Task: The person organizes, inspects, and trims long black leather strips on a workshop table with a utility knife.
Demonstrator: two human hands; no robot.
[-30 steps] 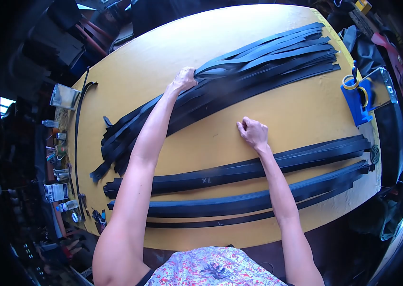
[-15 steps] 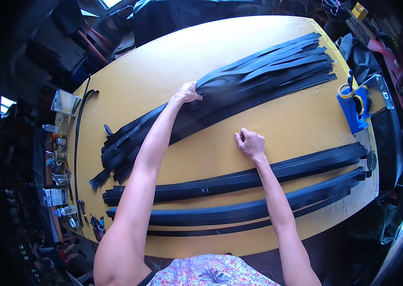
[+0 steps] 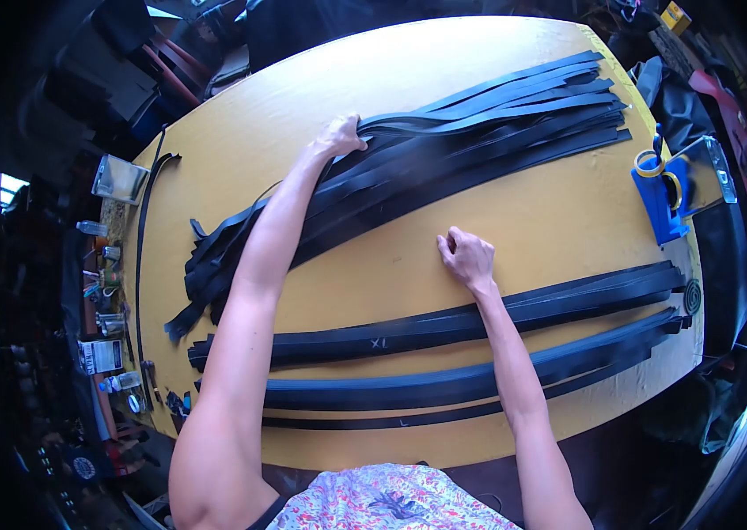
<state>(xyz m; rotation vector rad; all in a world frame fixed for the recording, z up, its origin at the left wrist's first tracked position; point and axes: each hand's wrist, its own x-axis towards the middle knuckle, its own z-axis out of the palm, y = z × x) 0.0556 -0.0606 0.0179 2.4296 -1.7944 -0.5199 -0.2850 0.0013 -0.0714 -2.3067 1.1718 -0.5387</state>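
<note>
My left hand (image 3: 339, 137) is closed around several black strips (image 3: 470, 113), lifting them off the far pile. The rest of that pile of long, flat black strips (image 3: 400, 181) lies slantwise across the table beneath, its ends uneven. My right hand (image 3: 467, 257) is curled into a fist over the table, between the far pile and the nearer bundles. Whatever its fingers may hold is hidden. Closer to me lies a bundle of black strips marked XL (image 3: 426, 330). A second bundle (image 3: 391, 390) lies below it, then a single strip marked L (image 3: 403, 422).
A blue holder (image 3: 659, 205) with yellow-handled scissors (image 3: 647, 163) stands at the table's right edge, near a green coil (image 3: 692, 298). A clear box (image 3: 120, 179), bottles and small jars line the left side. A long thin black strip (image 3: 142, 256) runs along the left edge.
My left hand has moved up and slightly left, raising the strips further from the pile. My right hand has barely moved. The view has shifted slightly.
</note>
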